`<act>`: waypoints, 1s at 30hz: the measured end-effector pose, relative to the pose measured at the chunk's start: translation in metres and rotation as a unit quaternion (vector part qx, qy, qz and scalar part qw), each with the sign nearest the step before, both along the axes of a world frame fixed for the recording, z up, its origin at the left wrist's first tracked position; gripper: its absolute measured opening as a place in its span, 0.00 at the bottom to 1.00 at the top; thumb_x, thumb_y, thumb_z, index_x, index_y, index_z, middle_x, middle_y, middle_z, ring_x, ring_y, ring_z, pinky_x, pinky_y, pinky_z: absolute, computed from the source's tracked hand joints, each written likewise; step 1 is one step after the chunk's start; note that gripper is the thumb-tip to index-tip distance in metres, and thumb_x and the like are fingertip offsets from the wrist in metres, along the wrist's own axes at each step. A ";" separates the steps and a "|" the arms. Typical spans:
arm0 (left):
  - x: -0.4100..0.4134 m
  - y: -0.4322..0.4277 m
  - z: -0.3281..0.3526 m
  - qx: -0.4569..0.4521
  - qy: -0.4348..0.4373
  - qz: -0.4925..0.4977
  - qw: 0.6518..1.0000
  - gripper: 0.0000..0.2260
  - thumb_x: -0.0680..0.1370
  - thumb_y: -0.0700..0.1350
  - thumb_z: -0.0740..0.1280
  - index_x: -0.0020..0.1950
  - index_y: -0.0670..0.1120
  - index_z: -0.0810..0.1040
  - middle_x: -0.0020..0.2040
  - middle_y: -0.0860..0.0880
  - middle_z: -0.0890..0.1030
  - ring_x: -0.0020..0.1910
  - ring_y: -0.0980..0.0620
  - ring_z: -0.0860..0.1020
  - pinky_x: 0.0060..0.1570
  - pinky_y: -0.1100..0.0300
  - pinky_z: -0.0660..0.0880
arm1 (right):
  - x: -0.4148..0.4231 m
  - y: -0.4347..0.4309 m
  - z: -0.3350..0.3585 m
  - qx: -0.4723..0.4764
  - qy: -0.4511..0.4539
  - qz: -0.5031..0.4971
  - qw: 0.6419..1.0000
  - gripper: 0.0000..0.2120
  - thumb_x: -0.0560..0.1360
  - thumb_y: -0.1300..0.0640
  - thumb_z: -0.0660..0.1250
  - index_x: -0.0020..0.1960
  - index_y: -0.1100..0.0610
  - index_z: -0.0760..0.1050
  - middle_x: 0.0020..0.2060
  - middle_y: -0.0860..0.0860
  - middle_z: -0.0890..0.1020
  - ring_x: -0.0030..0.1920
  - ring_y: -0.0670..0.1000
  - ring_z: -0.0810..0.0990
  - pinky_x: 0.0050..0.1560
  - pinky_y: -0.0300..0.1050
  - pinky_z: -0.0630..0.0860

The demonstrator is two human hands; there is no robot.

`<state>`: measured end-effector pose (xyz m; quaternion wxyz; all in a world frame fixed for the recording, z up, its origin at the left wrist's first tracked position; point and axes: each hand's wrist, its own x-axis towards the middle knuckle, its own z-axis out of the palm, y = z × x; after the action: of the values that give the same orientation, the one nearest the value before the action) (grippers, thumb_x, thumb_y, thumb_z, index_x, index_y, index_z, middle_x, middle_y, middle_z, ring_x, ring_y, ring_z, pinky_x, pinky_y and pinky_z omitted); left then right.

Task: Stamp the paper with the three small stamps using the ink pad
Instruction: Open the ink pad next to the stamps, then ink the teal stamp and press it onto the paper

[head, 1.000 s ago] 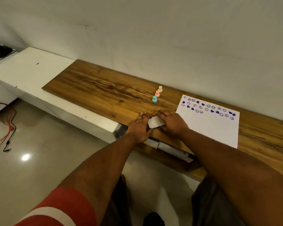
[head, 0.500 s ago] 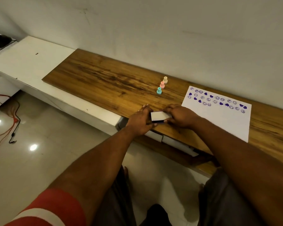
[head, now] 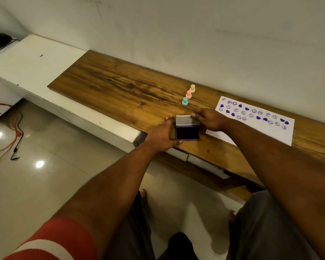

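Both bare forearms reach forward and converge over the near edge. Left hand [head: 162, 135] lies palm down, fingers curled around the side of what it grips, thumb low. Right hand [head: 209, 119] is knuckles up, fingertips [head: 193, 115] pinching at the far edge.

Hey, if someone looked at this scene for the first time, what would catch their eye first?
Probably the open ink pad at the near edge of the wooden shelf, held by the left hand at its base and the right hand on its raised lid. Next, the white paper to the right, with rows of purple stamp marks along its far edge. Behind the pad stand three small stamps: teal, pink and cream.
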<state>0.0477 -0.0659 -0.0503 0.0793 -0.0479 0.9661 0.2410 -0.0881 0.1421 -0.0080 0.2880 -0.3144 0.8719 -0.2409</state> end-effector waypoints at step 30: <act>-0.001 0.003 -0.004 0.007 0.000 0.013 1.000 0.49 0.71 0.63 0.78 0.83 0.50 0.55 0.84 0.45 0.59 0.82 0.45 0.60 0.76 0.45 0.64 | -0.006 -0.015 -0.020 -0.044 0.149 -0.139 0.978 0.20 0.82 0.43 0.66 0.68 0.53 0.79 0.63 0.53 0.81 0.59 0.54 0.79 0.52 0.46 0.75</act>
<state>0.0468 -0.0628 -0.0546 0.0766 -0.0600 0.9637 0.2487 -0.0940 0.1271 -0.0281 0.1041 -0.2345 0.9290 -0.2667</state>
